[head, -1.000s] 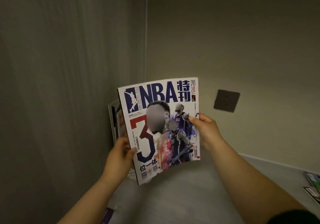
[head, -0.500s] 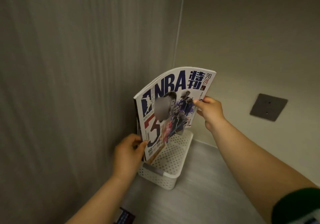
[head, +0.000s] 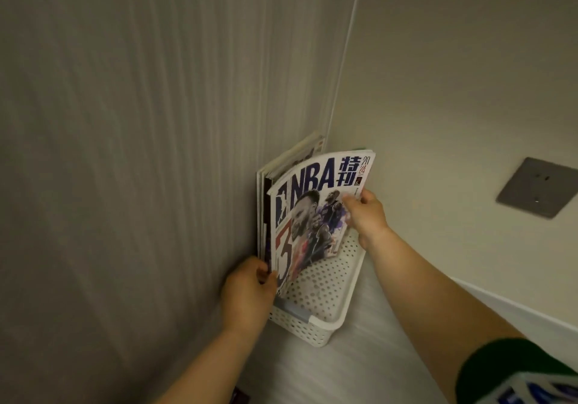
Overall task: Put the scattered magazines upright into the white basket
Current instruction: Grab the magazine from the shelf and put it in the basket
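Two hands are closed on a single magazine. The NBA magazine [head: 316, 213] is held upright over the white basket [head: 325, 319], its cover turned toward the camera and bowed outward along the top. Its lower part is seen inside the basket's left side; whether the bottom edge rests on the basket floor cannot be told, since that edge is hidden by the left hand [head: 247, 291].

The lower left corner of the magazine is gripped by the left hand, with the thumb laid on the cover and the fingers curled round behind it. The right edge, toward the top, is pinched by the right hand [head: 366, 213] — thumb on the front, fingers tucked behind the pages.

Several other magazines [head: 281, 166] are stood upright behind the held one, between it and the ribbed wall panel [head: 140, 153]. The basket is made of perforated plastic and is set in the corner, against the panel, on a pale grey surface [head: 359, 366]. Much of its dotted floor on the right side is left uncovered.

A grey socket plate [head: 538, 186] is fixed to the plain wall on the right, well apart from the basket. A green sleeve [head: 513, 366] is worn on the right arm.
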Demonstrator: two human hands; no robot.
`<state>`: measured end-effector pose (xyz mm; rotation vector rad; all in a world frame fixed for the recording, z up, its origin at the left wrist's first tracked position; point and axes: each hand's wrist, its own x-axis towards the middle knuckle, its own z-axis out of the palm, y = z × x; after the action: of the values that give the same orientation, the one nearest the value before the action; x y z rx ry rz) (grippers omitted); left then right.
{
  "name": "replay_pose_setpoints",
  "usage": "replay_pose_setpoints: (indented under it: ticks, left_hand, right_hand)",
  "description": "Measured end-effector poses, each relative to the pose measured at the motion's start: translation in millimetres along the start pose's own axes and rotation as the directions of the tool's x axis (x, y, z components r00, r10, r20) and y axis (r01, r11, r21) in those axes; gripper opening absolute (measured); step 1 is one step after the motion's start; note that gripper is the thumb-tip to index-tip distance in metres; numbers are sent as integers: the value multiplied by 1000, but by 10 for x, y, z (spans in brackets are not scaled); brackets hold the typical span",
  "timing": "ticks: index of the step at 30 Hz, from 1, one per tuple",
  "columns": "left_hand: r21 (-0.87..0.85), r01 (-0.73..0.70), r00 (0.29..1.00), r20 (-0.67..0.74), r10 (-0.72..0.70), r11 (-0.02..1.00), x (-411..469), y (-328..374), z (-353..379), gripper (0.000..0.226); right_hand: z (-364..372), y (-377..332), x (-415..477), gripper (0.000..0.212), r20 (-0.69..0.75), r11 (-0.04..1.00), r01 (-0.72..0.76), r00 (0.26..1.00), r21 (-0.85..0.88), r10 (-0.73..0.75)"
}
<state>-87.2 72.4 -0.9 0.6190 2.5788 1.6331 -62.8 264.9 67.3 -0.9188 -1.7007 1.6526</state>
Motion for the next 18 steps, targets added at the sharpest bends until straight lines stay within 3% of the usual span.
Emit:
replay_pose_setpoints:
  ticks: [3, 7, 10, 14, 18]
  left_hand:
    - [-5, -30, 999, -19, 30, 1000, 0, -24, 82, 7]
    - [-22, -12, 999, -43, 11, 1000, 17, -19, 133, 5]
    - [-32, -27, 998, -56, 25, 999, 11, -41, 141, 6]
    - [-26, -54, 996, -77, 52, 998, 9, -98, 132, 30]
    - [-33, -148, 987, 51, 150, 988, -72, -99, 130, 19]
  right_hand:
    - [48, 98, 13, 79, 79, 995, -97, 992, 18, 95]
    - [158, 211, -101, 70, 245, 985, -166, 958, 40, 151]
    - [280, 269, -150, 69, 288, 986, -162, 947, 38, 145]
    - [514, 262, -197, 66, 344, 998, -69, 936, -16, 70]
    - [622, 283, -213, 65, 360, 997, -23, 932, -70, 47]
